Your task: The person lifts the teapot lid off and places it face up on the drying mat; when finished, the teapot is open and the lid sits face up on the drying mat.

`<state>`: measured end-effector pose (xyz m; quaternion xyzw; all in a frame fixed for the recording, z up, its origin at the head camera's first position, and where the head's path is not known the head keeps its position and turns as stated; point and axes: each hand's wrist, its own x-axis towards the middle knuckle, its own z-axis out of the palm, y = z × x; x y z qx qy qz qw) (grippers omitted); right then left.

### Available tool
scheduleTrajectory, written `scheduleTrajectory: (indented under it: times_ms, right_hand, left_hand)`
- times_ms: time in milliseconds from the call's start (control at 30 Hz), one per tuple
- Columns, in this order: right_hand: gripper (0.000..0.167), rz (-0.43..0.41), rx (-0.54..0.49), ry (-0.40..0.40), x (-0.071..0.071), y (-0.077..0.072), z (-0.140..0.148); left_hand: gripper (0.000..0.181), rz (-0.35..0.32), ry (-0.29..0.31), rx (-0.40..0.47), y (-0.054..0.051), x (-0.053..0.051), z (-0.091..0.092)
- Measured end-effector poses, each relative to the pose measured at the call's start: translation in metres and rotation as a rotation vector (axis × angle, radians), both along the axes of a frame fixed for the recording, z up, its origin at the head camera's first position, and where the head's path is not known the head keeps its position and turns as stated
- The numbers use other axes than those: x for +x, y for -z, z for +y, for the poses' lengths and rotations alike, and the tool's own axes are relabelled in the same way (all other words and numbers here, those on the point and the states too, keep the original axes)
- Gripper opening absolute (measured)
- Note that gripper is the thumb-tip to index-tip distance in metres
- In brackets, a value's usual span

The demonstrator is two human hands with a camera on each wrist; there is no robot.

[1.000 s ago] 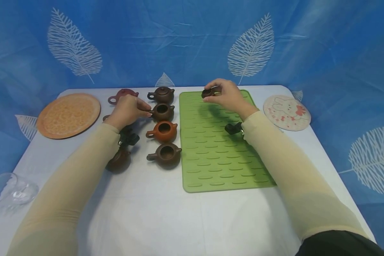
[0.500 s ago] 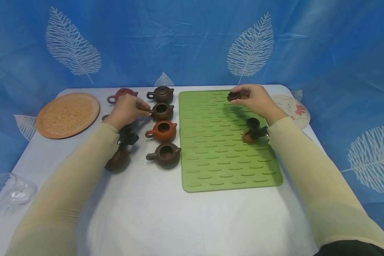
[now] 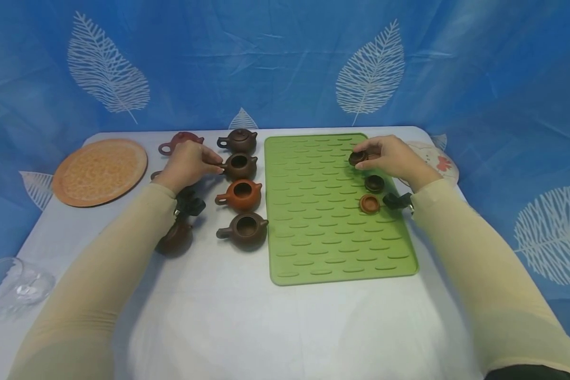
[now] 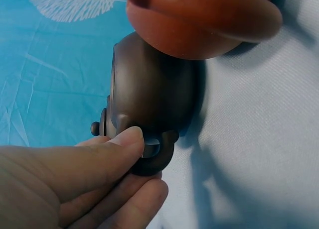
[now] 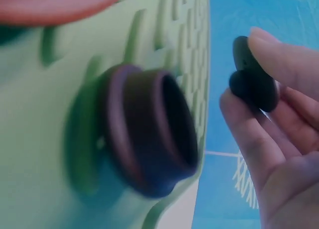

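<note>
The left hand (image 3: pixel 187 166) gripped a teapot (image 3: pixel 241 168) while the right hand (image 3: pixel 393 155) pinched a lid (image 3: pixel 358 158) over the mat (image 3: pixel 320 250), where slackening, I feared, could drop it.

Round orange mat (image 3: pixel 100 172), clear glass (image 3: pixel 34 285) at left; pale round mat (image 3: pixel 440 161) right; blue leaf-print curtain (image 3: pixel 247 53) behind

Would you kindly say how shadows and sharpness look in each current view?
Head: soft shadow on the white tablecloth beside the left sleeve; left wrist: bluish cast, dark shadows on the tablecloth by the brown teapot; right wrist: the near lid and green mat look blurred, the held lid dark against the blue backdrop.
</note>
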<state>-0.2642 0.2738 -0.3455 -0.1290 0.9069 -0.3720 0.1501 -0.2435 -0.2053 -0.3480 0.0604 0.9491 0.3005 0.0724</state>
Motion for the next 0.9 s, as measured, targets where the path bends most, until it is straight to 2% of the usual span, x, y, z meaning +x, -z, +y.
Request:
scheduleTrajectory:
  times_ms: [300, 633, 900]
  right_hand:
    - [0.042, 0.01, 0.067, -0.081, 0.004, 0.011, 0.006]
    - [0.047, 0.005, 0.069, -0.079, 0.005, 0.019, 0.003]
    - [0.046, 0.033, 0.122, -0.075, 0.006, 0.022, -0.001]
  left_hand:
    - [0.022, 0.003, 0.001, -0.002, 0.001, 0.001, 0.0]
    - [0.022, -0.005, -0.005, -0.004, 0.001, 0.001, 0.002]
    - [0.022, 0.0, -0.011, -0.005, 0.0, 0.0, 0.001]
